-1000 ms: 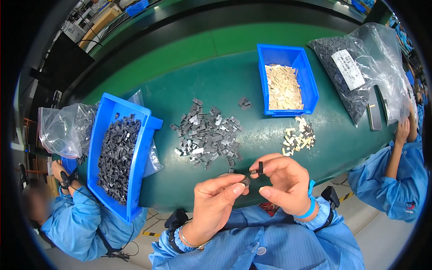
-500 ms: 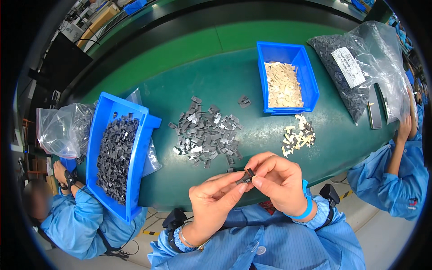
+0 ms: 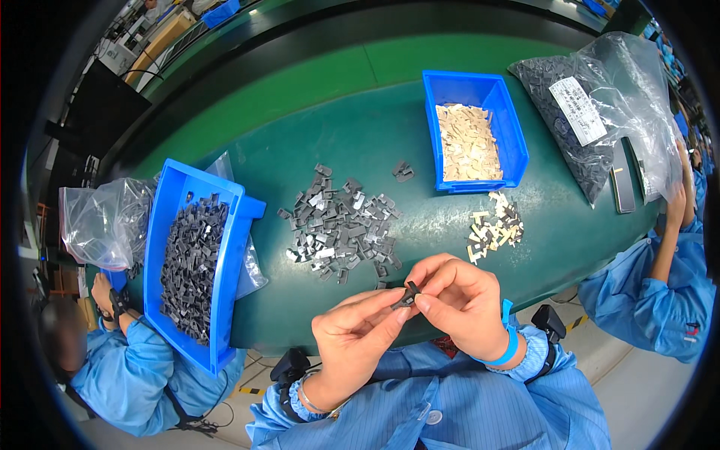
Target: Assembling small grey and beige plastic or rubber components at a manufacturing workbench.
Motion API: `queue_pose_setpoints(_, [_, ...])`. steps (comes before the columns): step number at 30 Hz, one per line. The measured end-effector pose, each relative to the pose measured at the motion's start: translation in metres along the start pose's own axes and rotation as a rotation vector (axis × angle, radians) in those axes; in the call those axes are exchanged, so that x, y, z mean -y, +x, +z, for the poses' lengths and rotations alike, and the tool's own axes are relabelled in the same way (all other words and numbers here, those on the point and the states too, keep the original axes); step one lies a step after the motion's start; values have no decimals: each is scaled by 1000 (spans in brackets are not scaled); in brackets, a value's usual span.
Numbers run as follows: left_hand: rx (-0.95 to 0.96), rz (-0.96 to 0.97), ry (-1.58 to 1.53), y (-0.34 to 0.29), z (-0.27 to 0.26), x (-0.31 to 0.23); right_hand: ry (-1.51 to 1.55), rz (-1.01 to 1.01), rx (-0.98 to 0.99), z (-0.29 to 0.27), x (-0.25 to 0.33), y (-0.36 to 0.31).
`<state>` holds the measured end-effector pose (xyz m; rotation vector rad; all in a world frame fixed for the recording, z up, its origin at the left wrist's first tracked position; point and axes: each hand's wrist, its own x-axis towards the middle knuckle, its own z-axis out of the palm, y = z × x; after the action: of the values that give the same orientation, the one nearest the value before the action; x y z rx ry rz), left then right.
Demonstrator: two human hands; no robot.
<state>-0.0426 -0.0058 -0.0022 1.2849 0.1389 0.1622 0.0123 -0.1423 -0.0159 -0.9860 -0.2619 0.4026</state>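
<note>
L hand (image 3: 351, 330) & R hand (image 3: 469, 306), close tog., pinched small dk part (image 3: 407, 298), lower ctr; grey pcs (image 3: 341, 226) lay on table (image 3: 352, 135), mid-frame.

One co-worker (image 3: 139, 379) is at left; another co-worker (image 3: 646, 304) at right.

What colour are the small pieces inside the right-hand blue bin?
The small pieces are pale cream to tan, best seen in the head view.

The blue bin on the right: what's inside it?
Inside the blue bin is a heap of small pale pieces. Whatever lies beneath the top layer is covered and can't be seen.
</note>
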Motion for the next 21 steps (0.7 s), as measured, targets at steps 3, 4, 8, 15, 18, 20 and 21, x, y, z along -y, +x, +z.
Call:
queue_pose_setpoints(3, [2,-1,7,0,0,-1,-23,-7,-11,1,1,0])
queue_pose_setpoints(4, [4,-4,7,-1,0,-1,-35,-12,-18,1,1,0])
queue_pose_setpoints(8, [5,-11,21,0,-1,1,-80,-18,-27,1,1,1])
queue_pose_setpoints(15, [-6,-19,33,-1,0,-2,-201,-106,-4,-1,0,3])
queue_pose_setpoints(18, [-2,1,72,-1,-1,-1,-239,-119,-9,0,-1,4])
queue_pose_setpoints(20, [3,15,94,0,-2,0,-259,-128,-14,-1,-1,5])
queue_pose_setpoints(21, [5,32,99,0,-3,0,-348,-144,6,-4,-1,7])
